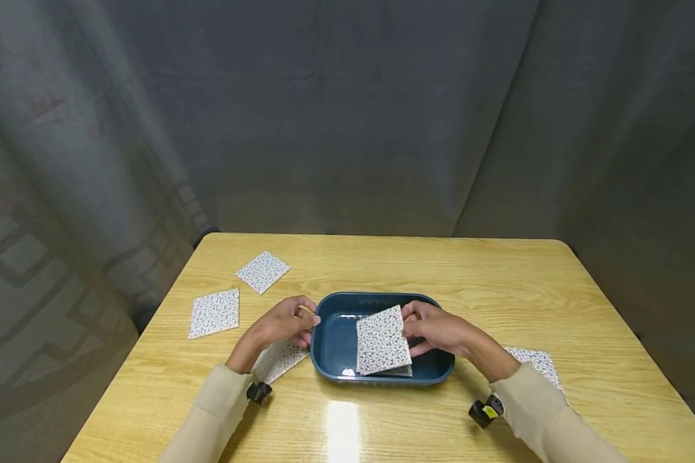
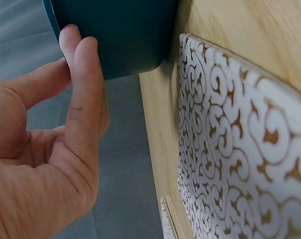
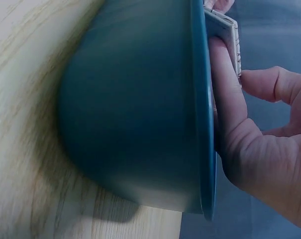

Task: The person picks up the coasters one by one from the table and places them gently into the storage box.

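Observation:
A dark blue oblong tub stands on the table. My left hand pinches its left rim between thumb and fingers; in the left wrist view the fingers lie against the tub's outer wall. My right hand holds a square coaster, white with a swirl pattern, tilted inside the tub. The coaster's edge shows above the rim in the right wrist view, between thumb and fingers. Part of another coaster shows beneath it. Below the left hand, another patterned coaster lies on the table.
Two more square coasters lie on the left of the table, one farther back and one nearer. Another coaster is partly hidden by the right forearm. A grey curtain hangs behind the wooden table.

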`<state>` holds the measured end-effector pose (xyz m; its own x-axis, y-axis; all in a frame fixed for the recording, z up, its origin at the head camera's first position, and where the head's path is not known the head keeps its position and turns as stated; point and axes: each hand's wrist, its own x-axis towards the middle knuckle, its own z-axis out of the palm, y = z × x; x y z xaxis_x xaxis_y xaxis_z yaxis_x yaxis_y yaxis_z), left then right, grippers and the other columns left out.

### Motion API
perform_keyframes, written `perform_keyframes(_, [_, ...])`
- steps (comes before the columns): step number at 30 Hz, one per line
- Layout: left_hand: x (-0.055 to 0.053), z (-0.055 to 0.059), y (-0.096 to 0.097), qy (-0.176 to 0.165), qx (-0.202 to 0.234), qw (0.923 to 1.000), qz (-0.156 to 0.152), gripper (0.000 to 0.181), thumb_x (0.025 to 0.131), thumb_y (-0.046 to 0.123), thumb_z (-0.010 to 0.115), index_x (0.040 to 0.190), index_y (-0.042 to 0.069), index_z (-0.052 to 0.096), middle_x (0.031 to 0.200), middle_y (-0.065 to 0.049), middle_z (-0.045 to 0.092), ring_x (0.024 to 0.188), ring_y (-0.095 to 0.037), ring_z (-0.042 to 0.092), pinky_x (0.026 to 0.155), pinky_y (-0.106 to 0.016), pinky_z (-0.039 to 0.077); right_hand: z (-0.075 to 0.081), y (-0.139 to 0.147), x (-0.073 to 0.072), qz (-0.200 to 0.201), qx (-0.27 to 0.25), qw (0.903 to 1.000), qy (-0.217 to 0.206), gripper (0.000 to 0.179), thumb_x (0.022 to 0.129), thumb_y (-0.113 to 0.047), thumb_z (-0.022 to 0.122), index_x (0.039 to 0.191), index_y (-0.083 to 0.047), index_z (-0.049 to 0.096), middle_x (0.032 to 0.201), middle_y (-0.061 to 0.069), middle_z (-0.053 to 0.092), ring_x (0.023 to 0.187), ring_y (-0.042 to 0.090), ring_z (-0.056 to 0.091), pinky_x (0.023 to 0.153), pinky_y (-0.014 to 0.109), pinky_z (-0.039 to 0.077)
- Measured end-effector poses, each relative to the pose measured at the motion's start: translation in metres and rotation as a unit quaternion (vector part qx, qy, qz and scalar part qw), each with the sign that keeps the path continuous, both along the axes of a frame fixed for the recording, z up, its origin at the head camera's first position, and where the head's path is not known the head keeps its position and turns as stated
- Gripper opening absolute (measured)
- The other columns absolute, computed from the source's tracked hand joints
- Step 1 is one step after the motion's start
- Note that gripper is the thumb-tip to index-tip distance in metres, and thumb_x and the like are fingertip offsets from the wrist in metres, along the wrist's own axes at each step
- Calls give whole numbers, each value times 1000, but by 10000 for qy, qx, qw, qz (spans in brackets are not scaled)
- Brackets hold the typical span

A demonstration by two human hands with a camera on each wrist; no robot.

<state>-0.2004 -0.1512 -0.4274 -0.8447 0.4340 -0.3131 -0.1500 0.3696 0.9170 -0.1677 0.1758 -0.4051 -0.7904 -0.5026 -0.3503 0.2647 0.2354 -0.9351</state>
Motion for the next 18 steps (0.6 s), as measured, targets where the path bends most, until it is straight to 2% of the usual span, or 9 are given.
perform_keyframes(11, [0,-1,1,55,-15,10000,-10,25,99,7,59,118,-6,49,79,-9,59,58,-15,64,59,-34,61,3,3,4,-260,263,9991,203,40,94,-2,50,125,11,29,107,20,56,86,22,64,79,44,61])
perform_keyframes(18, [0,1,1,43,-6,10000,-19,27,99,7,59,119,-7,48,79,-9,59,59,-15,64,59,-34,61,22,13,6,-506,655,9955,462,40,98,-2,54,128,10,29,109,26,55,82,22,66,75,40,62])
